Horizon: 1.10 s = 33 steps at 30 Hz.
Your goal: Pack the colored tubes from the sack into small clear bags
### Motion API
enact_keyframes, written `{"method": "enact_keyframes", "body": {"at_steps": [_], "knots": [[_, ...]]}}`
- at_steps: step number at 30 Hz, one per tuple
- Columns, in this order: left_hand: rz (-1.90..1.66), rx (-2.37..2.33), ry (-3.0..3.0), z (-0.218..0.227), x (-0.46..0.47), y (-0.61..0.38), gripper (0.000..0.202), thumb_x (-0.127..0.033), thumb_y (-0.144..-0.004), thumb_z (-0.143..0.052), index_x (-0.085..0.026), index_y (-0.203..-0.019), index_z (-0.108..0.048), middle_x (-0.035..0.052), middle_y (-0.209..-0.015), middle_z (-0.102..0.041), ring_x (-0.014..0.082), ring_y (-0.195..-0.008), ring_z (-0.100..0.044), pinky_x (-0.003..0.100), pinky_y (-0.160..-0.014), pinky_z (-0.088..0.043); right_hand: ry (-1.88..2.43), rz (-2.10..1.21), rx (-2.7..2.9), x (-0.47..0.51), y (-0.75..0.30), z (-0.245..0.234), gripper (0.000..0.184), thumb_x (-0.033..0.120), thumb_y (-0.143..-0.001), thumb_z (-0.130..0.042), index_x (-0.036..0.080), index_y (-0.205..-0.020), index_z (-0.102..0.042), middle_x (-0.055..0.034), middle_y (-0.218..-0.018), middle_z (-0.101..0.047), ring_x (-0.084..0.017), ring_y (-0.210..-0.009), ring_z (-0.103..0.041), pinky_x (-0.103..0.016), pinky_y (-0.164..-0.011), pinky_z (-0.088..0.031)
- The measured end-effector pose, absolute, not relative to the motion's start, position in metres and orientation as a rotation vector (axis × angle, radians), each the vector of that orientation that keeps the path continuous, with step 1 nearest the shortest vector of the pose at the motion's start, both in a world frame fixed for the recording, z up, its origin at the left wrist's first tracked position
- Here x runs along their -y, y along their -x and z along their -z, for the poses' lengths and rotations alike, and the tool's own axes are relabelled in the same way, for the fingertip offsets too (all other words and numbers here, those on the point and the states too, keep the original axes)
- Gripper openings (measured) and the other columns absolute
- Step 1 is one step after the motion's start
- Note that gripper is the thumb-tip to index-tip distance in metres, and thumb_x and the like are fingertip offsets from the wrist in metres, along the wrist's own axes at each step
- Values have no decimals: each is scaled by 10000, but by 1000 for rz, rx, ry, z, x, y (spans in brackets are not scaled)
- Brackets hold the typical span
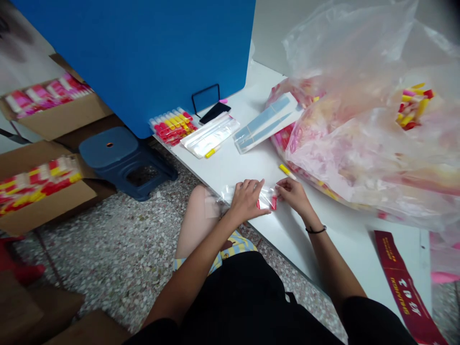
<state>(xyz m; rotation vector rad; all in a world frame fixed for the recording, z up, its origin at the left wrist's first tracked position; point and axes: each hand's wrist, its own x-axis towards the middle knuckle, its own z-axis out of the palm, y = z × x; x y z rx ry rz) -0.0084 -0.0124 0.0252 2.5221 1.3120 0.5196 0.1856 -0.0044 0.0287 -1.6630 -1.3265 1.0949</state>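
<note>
A small clear plastic bag with red-ended pieces in it lies at the near edge of the white table. My left hand holds the bag from the left, thumb and fingers round its middle. At the bag's right end, my right hand is closed in a pinch on its edge. Just beyond my right hand is a yellow-and-white marker. Farther back, a stack of empty clear bags lies beside another yellow marker and packed red and yellow markers.
Large translucent sacks of coloured pieces cover the table's right side. A banded bundle of clear sleeves lies near a black phone. At left are a blue stool and filled cartons. A maroon strip lies at right.
</note>
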Motion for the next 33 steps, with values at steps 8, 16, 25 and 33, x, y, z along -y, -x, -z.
{"method": "enact_keyframes", "body": {"at_steps": [8, 16, 25, 33], "knots": [[-509, -1323, -2513, -29, 13, 8, 900, -647, -705, -647, -165, -1400, -341, 131, -1297, -497, 297, -1161, -425, 432, -950, -307, 1673, -1056, 1378, 0, -181, -36, 189, 345, -707, -610, 162, -754, -623, -23, -612, -623, -142, -492, -575, -265, -467, -499], [-487, -1325, -2527, -28, 13, 7, 895, -661, -722, -615, -160, -1407, -331, 135, -1296, -489, 304, -1167, -419, 431, -948, -307, 1604, -1126, 1149, 11, -176, -35, 392, 342, -689, -613, 135, -1021, -597, -62, -765, -698, -174, -654, -670, -294, -580, -571], [-517, -1362, -2516, -26, 13, 6, 836, -642, -766, -583, -144, -1397, -350, 132, -1298, -499, 288, -1164, -420, 424, -957, -301, 1591, -1360, 1187, 27, -179, -39, 368, 327, -645, -687, 165, -957, -579, -17, -668, -672, -178, -634, -664, -309, -598, -574], [-495, -1365, -2517, -26, 13, 5, 836, -631, -765, -595, -152, -1403, -346, 136, -1313, -499, 302, -1172, -422, 434, -958, -303, 1511, -1428, 1246, 26, -176, -36, 435, 218, -594, -682, 172, -1006, -552, -14, -704, -696, -178, -649, -666, -312, -646, -555]]}}
